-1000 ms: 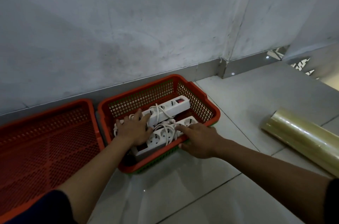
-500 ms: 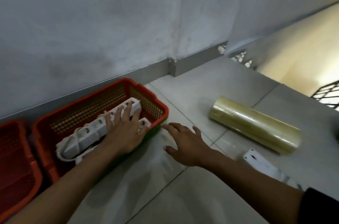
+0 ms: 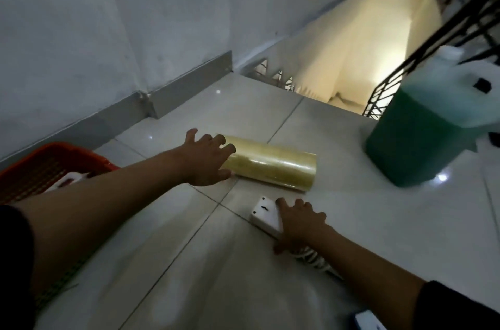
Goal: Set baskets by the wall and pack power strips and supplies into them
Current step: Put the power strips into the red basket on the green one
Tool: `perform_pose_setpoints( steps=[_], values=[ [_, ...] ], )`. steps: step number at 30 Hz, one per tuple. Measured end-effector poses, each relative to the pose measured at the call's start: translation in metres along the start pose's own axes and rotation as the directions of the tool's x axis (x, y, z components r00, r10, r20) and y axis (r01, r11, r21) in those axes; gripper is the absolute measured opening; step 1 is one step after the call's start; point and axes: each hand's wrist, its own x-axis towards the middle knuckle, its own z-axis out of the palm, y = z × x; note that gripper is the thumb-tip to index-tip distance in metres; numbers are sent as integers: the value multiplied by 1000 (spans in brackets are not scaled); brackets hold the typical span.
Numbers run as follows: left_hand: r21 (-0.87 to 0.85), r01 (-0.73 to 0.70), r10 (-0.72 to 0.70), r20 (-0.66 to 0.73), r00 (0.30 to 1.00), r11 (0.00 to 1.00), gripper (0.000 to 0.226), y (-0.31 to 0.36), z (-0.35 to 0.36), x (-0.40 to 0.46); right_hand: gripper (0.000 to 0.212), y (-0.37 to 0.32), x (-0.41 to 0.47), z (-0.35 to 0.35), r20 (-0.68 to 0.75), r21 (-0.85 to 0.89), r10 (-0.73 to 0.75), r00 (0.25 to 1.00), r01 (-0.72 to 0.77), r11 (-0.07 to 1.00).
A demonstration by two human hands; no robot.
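A red mesh basket [image 3: 54, 151] stands by the wall at the left edge, with a white power strip [image 3: 71, 178] inside it. A roll of clear yellowish wrap [image 3: 273, 167] lies on the tiled floor. My left hand [image 3: 205, 159] is at the roll's left end, fingers spread over it and thumb below. Nearer to me lies another white power strip [image 3: 263, 212], face down, its coiled cord [image 3: 311, 258] showing beside my wrist. My right hand [image 3: 300, 224] is closed over this strip's middle.
A large jug of green liquid [image 3: 424, 127] stands on the floor at the right. Behind it a black railing [image 3: 446, 24] borders a stairwell that drops away. A grey baseboard [image 3: 173, 94] runs along the wall. A small white object [image 3: 368, 321] lies at the bottom edge.
Both hands have left the basket and moved right. The left hand has reached the wrap roll and the right hand has come down on the floor power strip. The view has swung right.
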Motion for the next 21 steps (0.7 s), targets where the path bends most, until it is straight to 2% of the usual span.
perform_pose_setpoints(
  steps=[3,6,10,13,15,17,19,21],
  values=[
    [34,-62,59,70,996,998,60,18,-5,9,93,6,2,13,-84,58,-24,996,29,998],
    [23,-93,89,114,989,995,58,32,0,12,81,9,5,13,-110,89,-39,993,49,995],
    [-27,-76,80,215,973,997,56,35,17,3,86,8,4,5,-115,124,-59,992,74,990],
    [-117,-2,42,338,940,993,56,25,28,-8,97,0,0,-14,-166,269,-103,981,146,952],
    [-215,53,43,416,908,975,63,17,33,-17,95,-11,-4,-35,-245,425,-135,960,232,875],
    [-384,137,60,459,887,913,74,11,36,-25,92,-26,-8,-59,-296,583,-109,949,270,766],
    [-603,247,79,461,884,759,83,3,34,-36,91,-48,-13,-81,-289,779,-69,955,276,562],
    [-787,266,118,392,912,557,71,-3,33,-47,88,-74,-14,-98,-230,923,-56,972,236,303]
  ],
)
